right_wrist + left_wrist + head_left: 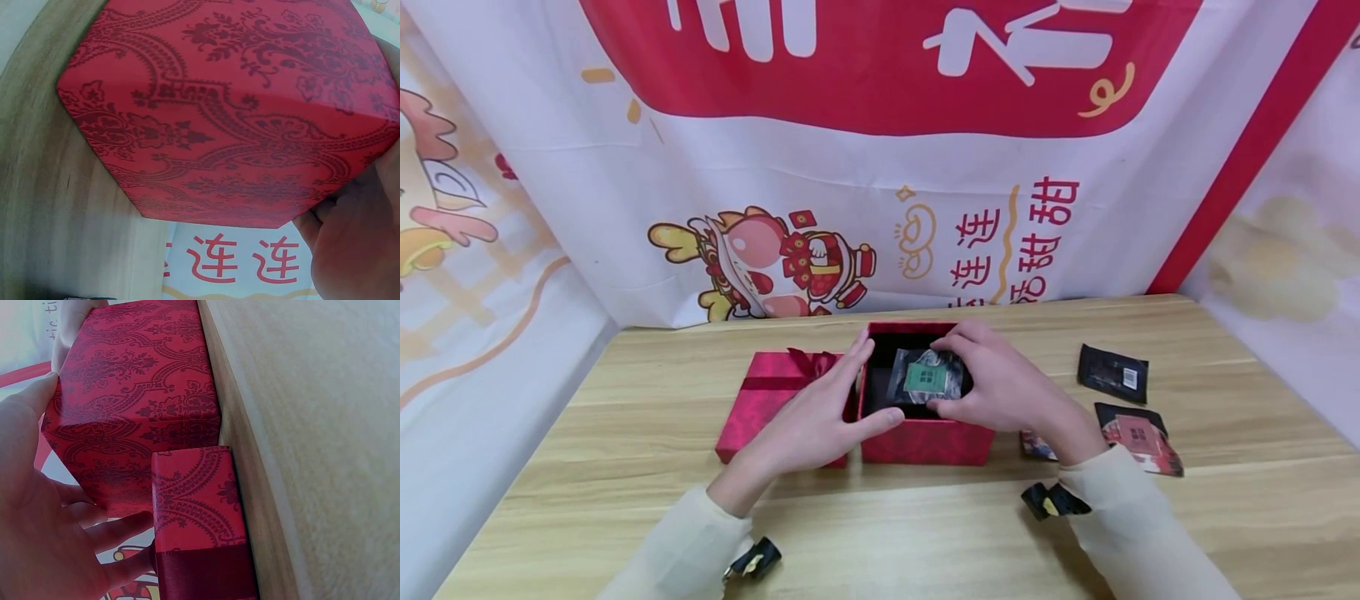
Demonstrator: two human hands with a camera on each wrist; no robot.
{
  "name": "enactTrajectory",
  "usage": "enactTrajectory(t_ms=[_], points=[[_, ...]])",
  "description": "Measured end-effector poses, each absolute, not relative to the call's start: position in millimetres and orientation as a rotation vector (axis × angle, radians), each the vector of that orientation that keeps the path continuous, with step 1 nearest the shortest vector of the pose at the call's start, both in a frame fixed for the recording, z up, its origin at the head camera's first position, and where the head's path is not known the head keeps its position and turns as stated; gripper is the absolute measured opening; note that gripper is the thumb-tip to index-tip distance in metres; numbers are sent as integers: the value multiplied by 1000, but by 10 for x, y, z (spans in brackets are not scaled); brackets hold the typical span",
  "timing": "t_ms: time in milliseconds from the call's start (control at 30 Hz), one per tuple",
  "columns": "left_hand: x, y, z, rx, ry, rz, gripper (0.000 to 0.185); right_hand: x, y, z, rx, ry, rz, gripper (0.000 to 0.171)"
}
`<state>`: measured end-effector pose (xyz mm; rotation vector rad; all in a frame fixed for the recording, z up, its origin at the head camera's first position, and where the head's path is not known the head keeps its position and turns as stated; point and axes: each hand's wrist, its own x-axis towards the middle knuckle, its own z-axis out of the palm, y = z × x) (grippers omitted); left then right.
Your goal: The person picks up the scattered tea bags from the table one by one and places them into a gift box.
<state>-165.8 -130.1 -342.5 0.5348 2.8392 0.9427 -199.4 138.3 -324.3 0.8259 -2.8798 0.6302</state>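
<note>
An open red patterned box (925,440) with a black inside stands mid-table. In it lies a dark packet with a green label (928,377). My right hand (992,379) reaches over the box's right rim, thumb and fingers closed on the packet's edges. Against the box's left wall rests my left hand (850,392) with straight fingers, its thumb along the front rim. The red lid with a bow (775,387) lies to the left, touching the box. In the left wrist view the box (131,406), lid (197,500) and left hand (37,512) fill the frame. The right wrist view shows the box (237,112) and right hand (356,250).
On the wooden table (625,492), right of the box, lie a black packet (1112,373) and a red-labelled packet (1142,437); a third packet (1037,446) peeks from under my right wrist. A red-and-white printed banner (887,167) walls the back and sides.
</note>
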Motion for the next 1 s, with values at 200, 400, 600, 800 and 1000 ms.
enactTrajectory(t_ms=[200,400,600,800,1000], points=[[-1653,-1304,-3434,537,2845,941,103,-2006,1357,-3243,831,-2894,580,72],[-1648,-1302,-3426,530,2841,947,103,-2017,1349,-3249,824,-2900,540,73],[-1649,-1299,-3425,530,2843,942,102,-2013,1345,-3246,811,-2914,494,74],[-1649,-1297,-3419,526,2842,940,102,-2008,1340,-3242,812,-2926,464,75],[-1643,-1295,-3413,525,2839,939,102,-2003,1338,-3235,818,-2935,449,74]])
